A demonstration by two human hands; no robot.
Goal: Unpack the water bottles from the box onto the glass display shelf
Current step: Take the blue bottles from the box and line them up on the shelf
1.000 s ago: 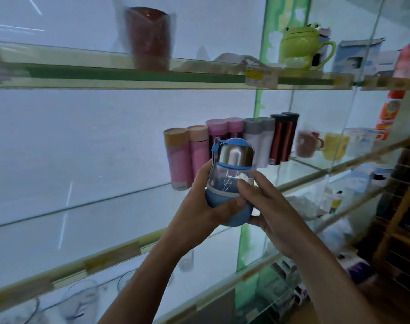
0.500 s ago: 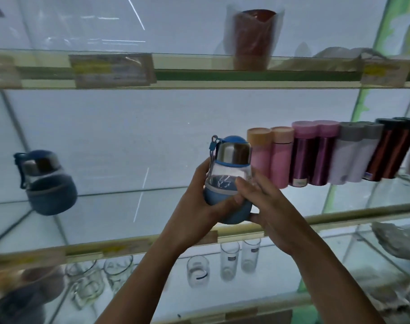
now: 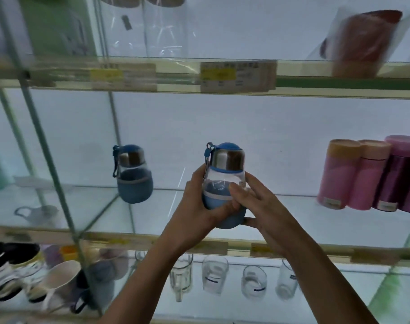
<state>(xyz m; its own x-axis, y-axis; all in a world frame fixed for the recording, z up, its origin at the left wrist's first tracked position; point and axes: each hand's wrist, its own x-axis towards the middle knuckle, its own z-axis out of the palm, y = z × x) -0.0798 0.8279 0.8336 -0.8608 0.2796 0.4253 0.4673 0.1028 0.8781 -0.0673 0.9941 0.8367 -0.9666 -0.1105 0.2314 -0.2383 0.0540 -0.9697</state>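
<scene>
One blue water bottle is held upright over the front of the glass display shelf. The left hand wraps its blue base; the right hand grips the opposite side, thumb across the clear body. A second bottle stands on the shelf to the left, well apart from the first.

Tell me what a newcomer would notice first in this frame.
Most striking is the steel-capped light blue bottle, held upright at centre by the left hand and right hand at the glass shelf. A darker blue bottle of the same shape stands on that shelf to its left, and a row of pink flasks stands at the right edge.
</scene>
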